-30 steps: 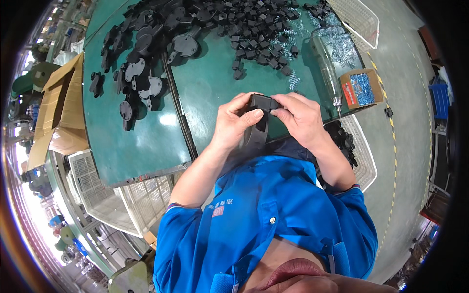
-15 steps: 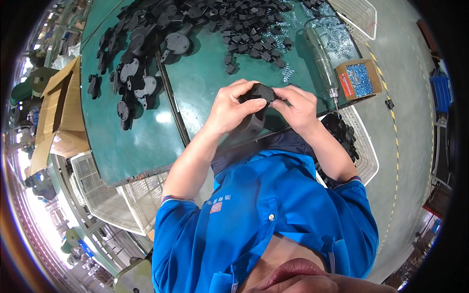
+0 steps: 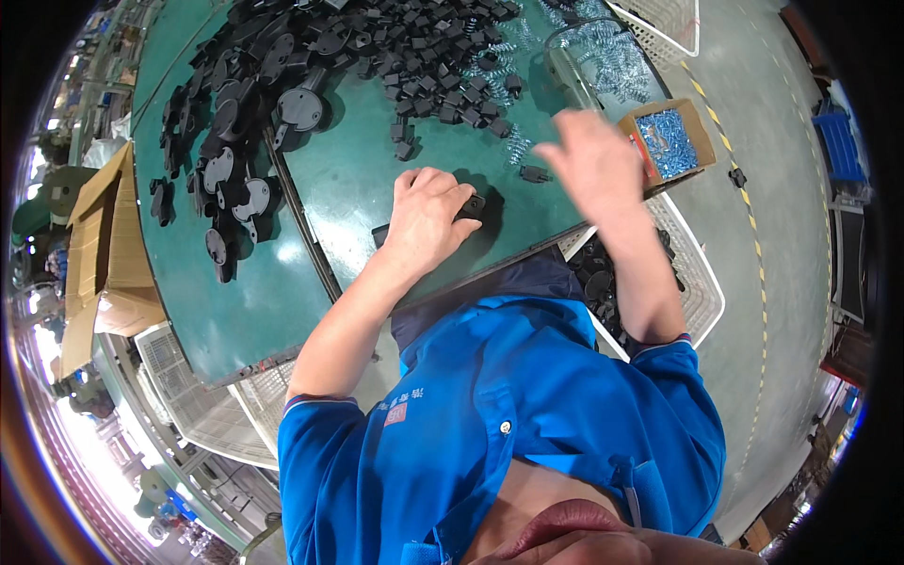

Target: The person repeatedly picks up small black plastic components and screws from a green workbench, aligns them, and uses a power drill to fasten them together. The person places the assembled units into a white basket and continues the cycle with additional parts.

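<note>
My left hand [image 3: 428, 221] rests on the green table, its fingers wrapped round a black plastic part [image 3: 476, 206]. Most of that part is hidden; a dark end shows past the fingers and another beside the wrist. Blurred by motion, my right hand [image 3: 595, 169] hangs over the power screwdriver [image 3: 571, 80], thumb apart from the fingers. Its lower length is hidden behind the hand, so contact cannot be seen. Between the hands lies a small black block [image 3: 534, 174], close to a few loose springs [image 3: 518, 145].
Black blocks [image 3: 452, 94] and larger flat-headed black parts [image 3: 299, 110] are heaped at the back. A cardboard box of blue screws [image 3: 665, 141] stands at the table's right edge. White crates [image 3: 713, 292] flank the table; an open carton [image 3: 132, 282] is at left.
Both hands were together on the black part. Now the left holds it lower on the table, while the right has moved away to the screwdriver. The view has shifted slightly.
</note>
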Available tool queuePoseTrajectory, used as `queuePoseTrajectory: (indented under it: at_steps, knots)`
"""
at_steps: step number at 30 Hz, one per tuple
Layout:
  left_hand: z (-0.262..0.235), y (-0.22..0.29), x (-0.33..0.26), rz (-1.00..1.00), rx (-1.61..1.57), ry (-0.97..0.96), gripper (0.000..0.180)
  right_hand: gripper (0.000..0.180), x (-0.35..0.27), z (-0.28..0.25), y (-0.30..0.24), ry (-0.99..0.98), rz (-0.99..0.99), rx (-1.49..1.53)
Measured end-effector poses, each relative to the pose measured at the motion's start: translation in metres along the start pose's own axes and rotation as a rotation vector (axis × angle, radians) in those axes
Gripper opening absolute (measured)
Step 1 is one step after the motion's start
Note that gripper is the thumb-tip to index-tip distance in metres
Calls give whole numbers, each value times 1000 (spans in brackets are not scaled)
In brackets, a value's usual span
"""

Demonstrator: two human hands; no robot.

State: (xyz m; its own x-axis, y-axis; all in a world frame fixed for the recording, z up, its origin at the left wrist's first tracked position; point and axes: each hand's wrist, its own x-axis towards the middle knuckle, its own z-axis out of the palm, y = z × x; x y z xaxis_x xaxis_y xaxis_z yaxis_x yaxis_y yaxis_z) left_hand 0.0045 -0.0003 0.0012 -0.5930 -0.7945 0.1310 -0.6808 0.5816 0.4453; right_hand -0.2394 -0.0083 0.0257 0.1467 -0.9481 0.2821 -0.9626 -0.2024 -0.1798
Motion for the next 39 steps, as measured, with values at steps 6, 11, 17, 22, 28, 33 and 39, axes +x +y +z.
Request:
queuePoseTrajectory:
  at_steps: [6, 11, 17, 22, 28, 33, 39]
  knots:
    - [0, -4, 2, -33, -45, -24, 38, 59, 18, 34, 47, -165, 258, -239]
    - [-1, -7, 1, -45, -51, -20, 38, 56, 15, 22, 47, -55, 230, 13]
    - [0, -8, -2, -34, -32, -10, 41, 43, 3, -19, -11, 294, 99, 1305]
    - [4, -6, -2, -46, 16, -31, 40, 54, 12, -2, -51, 453, -117, 1652]
    - [2, -5, -1, -63, -35, -4, 39, 55, 13, 20, -69, 476, -203, 1571]
    - [4, -6, -1, -69, -44, -6, 38, 66, 14, 22, -71, 471, -194, 1549]
    - [3, -8, -1, -62, -40, -11, 38, 70, 15, 28, -73, 451, -174, 1510]
